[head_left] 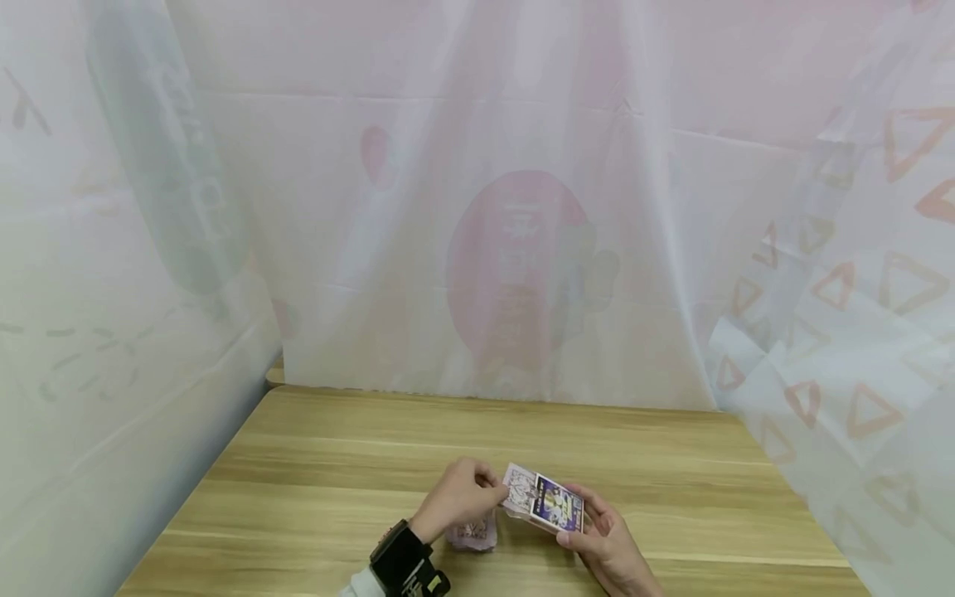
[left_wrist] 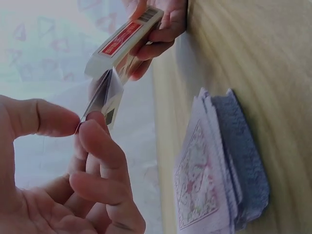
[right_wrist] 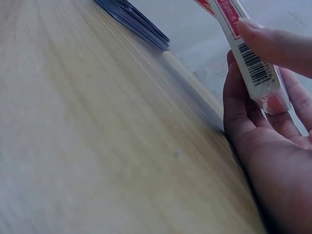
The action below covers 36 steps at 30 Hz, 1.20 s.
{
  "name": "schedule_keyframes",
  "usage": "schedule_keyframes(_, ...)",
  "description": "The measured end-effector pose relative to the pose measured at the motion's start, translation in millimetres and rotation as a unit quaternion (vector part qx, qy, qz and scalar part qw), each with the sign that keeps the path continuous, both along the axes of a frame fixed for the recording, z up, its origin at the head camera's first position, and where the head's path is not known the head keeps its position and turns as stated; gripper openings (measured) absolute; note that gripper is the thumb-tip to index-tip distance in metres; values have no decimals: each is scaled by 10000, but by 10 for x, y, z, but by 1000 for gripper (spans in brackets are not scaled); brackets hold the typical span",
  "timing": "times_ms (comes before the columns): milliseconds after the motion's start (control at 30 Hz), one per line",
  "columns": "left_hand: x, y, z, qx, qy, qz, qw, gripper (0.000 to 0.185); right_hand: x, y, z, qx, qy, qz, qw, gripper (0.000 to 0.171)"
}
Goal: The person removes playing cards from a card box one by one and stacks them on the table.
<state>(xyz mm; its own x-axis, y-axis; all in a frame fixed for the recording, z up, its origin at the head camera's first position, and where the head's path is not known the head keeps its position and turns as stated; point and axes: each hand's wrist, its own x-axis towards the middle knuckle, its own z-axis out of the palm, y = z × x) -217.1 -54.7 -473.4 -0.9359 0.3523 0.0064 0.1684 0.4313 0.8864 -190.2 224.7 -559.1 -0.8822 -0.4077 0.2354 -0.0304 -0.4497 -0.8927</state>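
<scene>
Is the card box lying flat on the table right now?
No, the right hand holds the card box up off the wooden table, while the card pile lies on the table.

A makeshift recording booth: a wooden worktop [head_left: 358,464] is closed in on three sides by thin, translucent printed sheeting [head_left: 522,232].

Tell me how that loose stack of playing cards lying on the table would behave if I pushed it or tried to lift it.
The stack of playing cards already lies fanned and uneven on the wooden table, so a push would likely slide the cards apart. Each card looks thin and flexible; the ones the left hand pinches bow slightly. Probably light, but flat on the table, so the bottom cards may be hard to lift.
</scene>
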Motion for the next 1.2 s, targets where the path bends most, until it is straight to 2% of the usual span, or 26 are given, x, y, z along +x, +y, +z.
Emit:
schedule_keyframes(100,-19,-27,19,200,-93,122,9997,13,-2,4,-4,-25,-3,5,10000,71)
schedule_keyframes(333,-79,-71,34,1116,-278,395,9926,11,-9,6,-15,-67,35,42,10000,70)
schedule_keyframes(500,-93,-98,42,1346,-225,641,9886,15,-10,8,-17,-41,28,53,10000,70)
schedule_keyframes(700,-125,-154,38,1171,55,791,9900,18,-6,0,-11,23,-160,-48,9999,71)
schedule_keyframes(900,-177,-249,18,921,164,974,9908,22,3,-24,17,112,-245,-103,9996,72)
schedule_keyframes(1200,-259,-370,-34,355,87,988,9944,16,32,1,46,402,-476,-358,9974,71)
